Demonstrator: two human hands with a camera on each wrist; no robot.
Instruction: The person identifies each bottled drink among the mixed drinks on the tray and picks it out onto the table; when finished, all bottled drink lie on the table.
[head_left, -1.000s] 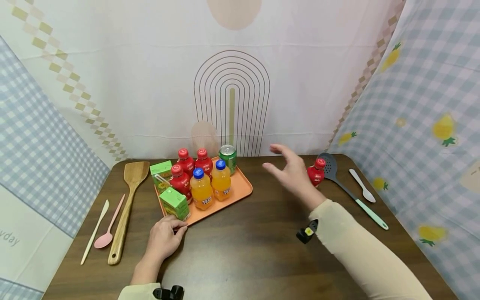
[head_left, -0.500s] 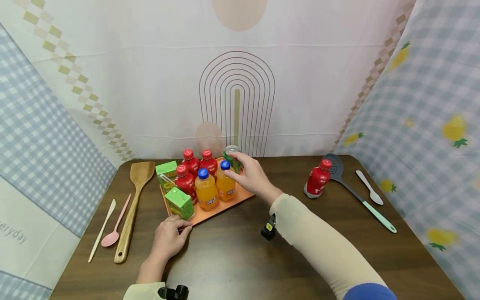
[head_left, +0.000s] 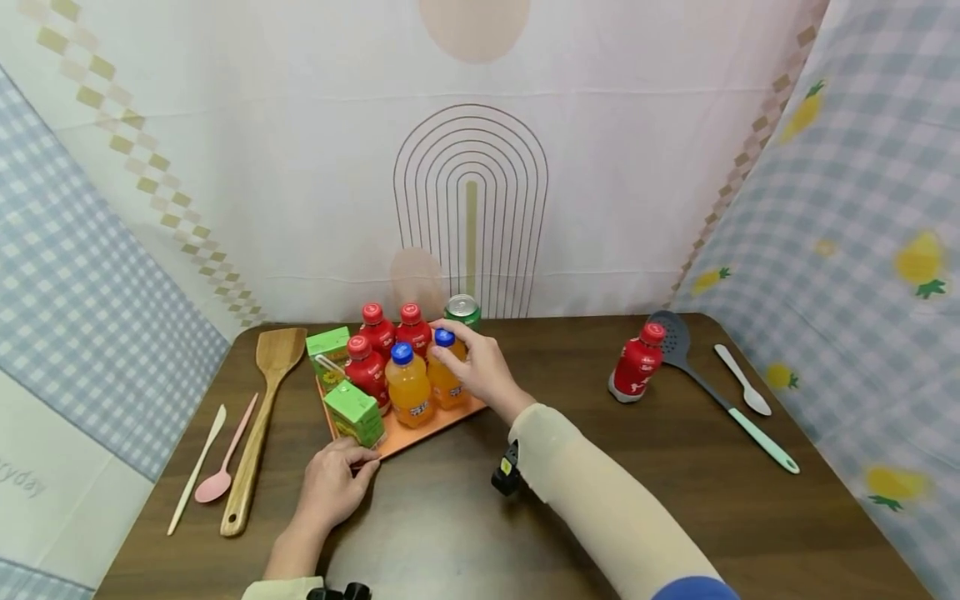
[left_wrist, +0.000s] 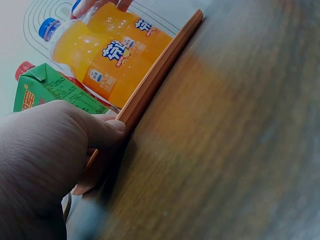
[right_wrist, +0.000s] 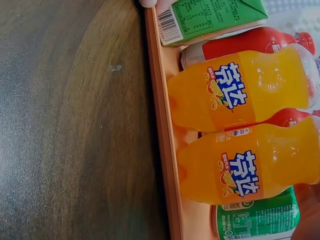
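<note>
My left hand (head_left: pixel 333 483) pinches the near-left corner of an orange tray (head_left: pixel 405 439), thumb on the rim in the left wrist view. My right hand (head_left: pixel 483 367) is around the upper part of the right-hand orange soda bottle (head_left: pixel 446 387), which stands upright on the tray. Another orange soda bottle (head_left: pixel 409 393) stands beside it. Behind them are three red bottles (head_left: pixel 366 371). Green drink cartons (head_left: pixel 354 412) line the left side, one with a straw. A green soda can (right_wrist: pixel 257 217) sits beyond the gripped bottle, partly hidden by my right hand in the head view.
One red bottle (head_left: pixel 636 364) stands apart on the right, near a grey slotted spoon (head_left: pixel 697 382) with a mint handle and a white spoon (head_left: pixel 742 379). A wooden spatula (head_left: pixel 258 433), pink spoon (head_left: pixel 225 454) and cream knife (head_left: pixel 197 471) lie at left. Cloth walls surround the table.
My right hand has moved left from beside the lone red bottle to the tray and now grips the right-hand orange soda bottle. My left hand stays at the tray corner.
</note>
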